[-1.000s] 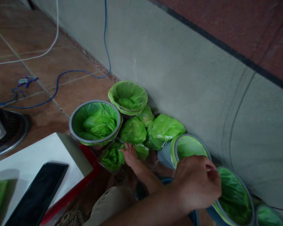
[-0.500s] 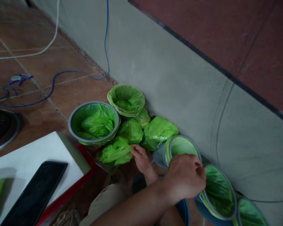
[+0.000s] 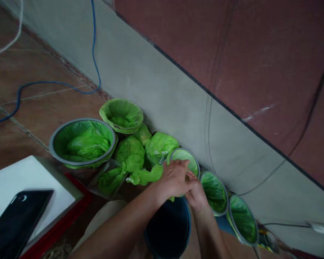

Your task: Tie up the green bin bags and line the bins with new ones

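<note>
A thin green plastic bag (image 3: 145,176) stretches from my hands toward the left, and a bit of it shows below them. My left hand (image 3: 174,178) is closed on the bag, its back toward me. Close against it, my right hand (image 3: 196,190) has its fingers curled in at the bag, partly hidden behind the left. Below both hands stands a dark blue bin (image 3: 169,226) with no liner over its rim. Left of the hands, a clear packet (image 3: 108,181) holds more folded green bags.
Bins lined with green bags stand along the wall: a wide grey-rimmed one (image 3: 83,140), another (image 3: 121,115) behind it, and several at right (image 3: 214,194). Filled green bags (image 3: 162,145) lie between. A phone (image 3: 21,219) rests on a white box (image 3: 13,176). A blue cable (image 3: 54,82) crosses the floor.
The green bag has come up from the packet toward the right. My right hand moved right with it, and my left hand came back to meet it; the arms no longer cross. The view has shifted right.
</note>
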`<state>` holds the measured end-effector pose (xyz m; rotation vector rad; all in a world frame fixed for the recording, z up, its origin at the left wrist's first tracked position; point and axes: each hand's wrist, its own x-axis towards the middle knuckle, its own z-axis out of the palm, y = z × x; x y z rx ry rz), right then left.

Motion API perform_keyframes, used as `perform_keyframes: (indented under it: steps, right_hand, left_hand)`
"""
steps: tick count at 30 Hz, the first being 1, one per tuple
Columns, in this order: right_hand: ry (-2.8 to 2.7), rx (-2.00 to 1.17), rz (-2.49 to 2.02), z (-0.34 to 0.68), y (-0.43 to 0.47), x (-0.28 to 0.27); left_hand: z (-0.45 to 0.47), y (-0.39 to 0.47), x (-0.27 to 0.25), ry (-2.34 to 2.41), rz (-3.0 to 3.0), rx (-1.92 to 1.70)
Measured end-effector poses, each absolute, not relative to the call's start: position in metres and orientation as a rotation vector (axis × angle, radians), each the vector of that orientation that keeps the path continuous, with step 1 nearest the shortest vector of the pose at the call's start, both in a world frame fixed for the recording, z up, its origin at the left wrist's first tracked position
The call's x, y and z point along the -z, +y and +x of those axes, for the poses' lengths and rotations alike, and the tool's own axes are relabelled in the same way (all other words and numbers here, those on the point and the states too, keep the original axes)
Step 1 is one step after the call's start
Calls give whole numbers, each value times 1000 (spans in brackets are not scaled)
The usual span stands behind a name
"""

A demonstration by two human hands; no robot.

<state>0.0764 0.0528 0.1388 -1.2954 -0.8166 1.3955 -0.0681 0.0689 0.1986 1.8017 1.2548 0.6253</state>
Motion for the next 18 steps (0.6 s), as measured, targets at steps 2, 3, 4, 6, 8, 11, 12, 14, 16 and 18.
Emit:
perform_keyframes:
  steps: [2,3,4,6,8,11,12,14,16,18]
  right_hand:
    - [-717,-1386,-1309,92,36,-160]
    - [-700,-1382,-1309,100,29,-170]
    - [-706,-1370,-1303,107,21,-181]
    - [-725,-1287,-1295,123,6,-200]
    - [-704,-1127,-1296,143,-9,-217]
    - [-645,-847,-1301,184,-36,-231]
    - [-628,-766,-1310,199,-46,-232]
    - [-591,-615,-1342,226,-68,-226]
    - [-521,-507,-1384,244,-90,-210]
    - [-403,-467,-1418,251,-107,-188]
  left_hand:
    - [-67,64,-201,1179,1851,-513]
    - [-66,60,-202,1112,1856,-462]
    - [-63,56,-205,1032,1856,-423]
    - [-59,47,-209,895,1873,-394]
    - [-57,41,-209,880,1931,-381]
    - [-66,48,-192,1032,1988,-292]
    - [-73,56,-180,1085,1977,-269]
    - [-89,75,-148,1266,1959,-250]
    - [-104,92,-107,1358,1988,-196]
    - [-113,100,-61,1374,2007,-73]
